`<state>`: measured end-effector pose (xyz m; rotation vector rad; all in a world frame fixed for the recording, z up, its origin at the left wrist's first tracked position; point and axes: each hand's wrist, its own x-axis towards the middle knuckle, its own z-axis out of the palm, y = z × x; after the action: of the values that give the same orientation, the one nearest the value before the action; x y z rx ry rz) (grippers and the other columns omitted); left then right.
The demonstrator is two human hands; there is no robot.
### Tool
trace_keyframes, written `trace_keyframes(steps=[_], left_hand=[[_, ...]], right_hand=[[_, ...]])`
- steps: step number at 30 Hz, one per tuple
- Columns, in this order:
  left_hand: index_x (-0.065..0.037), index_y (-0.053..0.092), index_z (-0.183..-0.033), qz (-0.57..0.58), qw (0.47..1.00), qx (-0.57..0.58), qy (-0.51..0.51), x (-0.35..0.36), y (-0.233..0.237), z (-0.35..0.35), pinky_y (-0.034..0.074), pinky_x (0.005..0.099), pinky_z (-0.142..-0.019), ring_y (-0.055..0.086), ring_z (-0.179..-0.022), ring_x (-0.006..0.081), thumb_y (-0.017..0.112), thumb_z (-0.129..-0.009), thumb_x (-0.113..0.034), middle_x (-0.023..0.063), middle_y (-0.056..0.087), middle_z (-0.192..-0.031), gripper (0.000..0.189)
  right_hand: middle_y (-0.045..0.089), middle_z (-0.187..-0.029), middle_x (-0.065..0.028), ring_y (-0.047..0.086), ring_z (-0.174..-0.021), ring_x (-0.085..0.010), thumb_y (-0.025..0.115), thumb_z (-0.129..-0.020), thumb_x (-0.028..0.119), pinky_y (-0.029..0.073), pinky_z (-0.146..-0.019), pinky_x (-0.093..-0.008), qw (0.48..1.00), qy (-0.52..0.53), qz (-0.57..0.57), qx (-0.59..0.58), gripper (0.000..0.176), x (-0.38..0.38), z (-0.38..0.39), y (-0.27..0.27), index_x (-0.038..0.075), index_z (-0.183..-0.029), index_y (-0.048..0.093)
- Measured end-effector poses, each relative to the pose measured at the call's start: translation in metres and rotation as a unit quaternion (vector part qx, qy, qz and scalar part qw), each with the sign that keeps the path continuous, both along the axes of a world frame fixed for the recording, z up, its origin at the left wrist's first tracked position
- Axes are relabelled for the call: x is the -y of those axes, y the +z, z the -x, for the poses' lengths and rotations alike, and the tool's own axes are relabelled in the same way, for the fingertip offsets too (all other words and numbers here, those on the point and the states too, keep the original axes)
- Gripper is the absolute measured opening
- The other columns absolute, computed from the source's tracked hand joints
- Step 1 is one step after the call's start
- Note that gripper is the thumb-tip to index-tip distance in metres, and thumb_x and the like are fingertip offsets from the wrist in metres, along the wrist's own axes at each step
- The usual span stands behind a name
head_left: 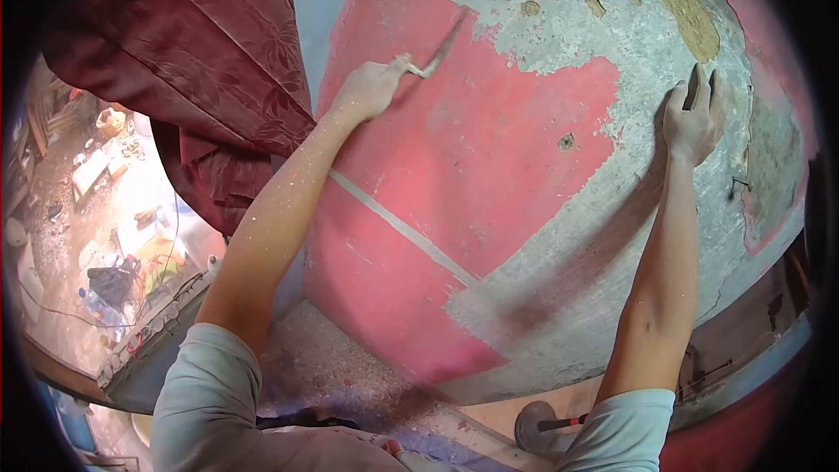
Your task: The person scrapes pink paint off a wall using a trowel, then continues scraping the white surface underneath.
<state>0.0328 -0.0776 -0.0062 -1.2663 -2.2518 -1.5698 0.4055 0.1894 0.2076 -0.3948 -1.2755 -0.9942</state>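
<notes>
My left hand [371,90] is closed around the handle of a trowel [446,45], seen nearly edge-on with a bent metal neck. Its blade points up and right, near the border between pink paint [524,114] and bare grey plaster on the wall [559,262]. On the right, my right hand [695,118] lies against the grey plaster with its fingers spread and holds nothing. Just above those fingertips is a tan, rough patch [690,19]. Smaller holes and patches dot the upper plaster, and one hole [566,142] sits in the pink area.
A dark red curtain [201,44] hangs at the left, beside an opening onto debris-strewn ground [96,201]. A thin hook [741,185] juts from the wall at right. Flakes litter the floor [336,354] below. A round grey tool head [535,426] shows near my right sleeve.
</notes>
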Motion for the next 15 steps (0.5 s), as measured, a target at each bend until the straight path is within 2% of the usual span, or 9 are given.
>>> trace_keyframes(steps=[3, 8, 11, 13, 15], left_hand=[[-0.021, 0.074, -0.126, 0.003, 0.992, 0.128, 0.017, 0.002, 0.003, 0.004, 0.049, 0.0512, -0.096, 0.065, -0.108, 0.0488, 0.036, -0.104, -0.064, 0.0291, 0.071, -0.107, 0.062], [-0.016, 0.073, -0.126, -0.004, 1.0, -0.021, 0.002, 0.004, -0.002, -0.013, 0.049, 0.0526, -0.094, 0.066, -0.105, 0.0493, 0.034, -0.105, -0.062, 0.0324, 0.07, -0.105, 0.064], [-0.016, 0.073, -0.127, -0.018, 0.998, 0.003, 0.059, -0.007, -0.01, 0.019, 0.049, 0.0526, -0.094, 0.067, -0.105, 0.0488, 0.034, -0.104, -0.063, 0.032, 0.07, -0.106, 0.065], [-0.016, 0.072, -0.127, -0.034, 0.998, 0.022, 0.056, -0.003, -0.007, 0.023, 0.049, 0.0527, -0.094, 0.067, -0.105, 0.0482, 0.034, -0.104, -0.064, 0.0318, 0.07, -0.106, 0.066], [-0.015, 0.073, -0.126, -0.01, 0.994, 0.103, 0.034, -0.002, -0.003, 0.02, 0.049, 0.0528, -0.095, 0.066, -0.107, 0.0484, 0.033, -0.104, -0.064, 0.0317, 0.07, -0.108, 0.066]], right_hand=[[0.056, -0.151, -0.0076, 0.05, -0.14, -0.0298, 0.063, -0.093, 0.035, 0.039, -0.117, -0.0453, 1.0, 0.003, 0.007, 0.004, 0.044, -0.001, -0.001, 0.001, 0.025, -0.135, 0.068], [0.056, -0.15, -0.0074, 0.051, -0.139, -0.0301, 0.063, -0.093, 0.035, 0.039, -0.116, -0.0453, 1.0, -0.005, 0.006, -0.001, 0.044, -0.001, 0.0, 0.0, 0.026, -0.136, 0.067], [0.057, -0.15, -0.0075, 0.051, -0.139, -0.0303, 0.063, -0.093, 0.035, 0.039, -0.116, -0.0451, 1.0, -0.002, 0.004, 0.001, 0.044, -0.002, -0.001, 0.002, 0.026, -0.136, 0.068], [0.058, -0.149, -0.008, 0.051, -0.139, -0.0302, 0.064, -0.093, 0.035, 0.039, -0.116, -0.0451, 1.0, 0.0, -0.007, 0.006, 0.043, -0.003, -0.001, 0.003, 0.026, -0.135, 0.068], [0.058, -0.149, -0.0083, 0.051, -0.139, -0.0302, 0.064, -0.093, 0.035, 0.039, -0.116, -0.0452, 1.0, -0.001, 0.0, 0.004, 0.043, -0.003, 0.0, 0.002, 0.025, -0.135, 0.069]])
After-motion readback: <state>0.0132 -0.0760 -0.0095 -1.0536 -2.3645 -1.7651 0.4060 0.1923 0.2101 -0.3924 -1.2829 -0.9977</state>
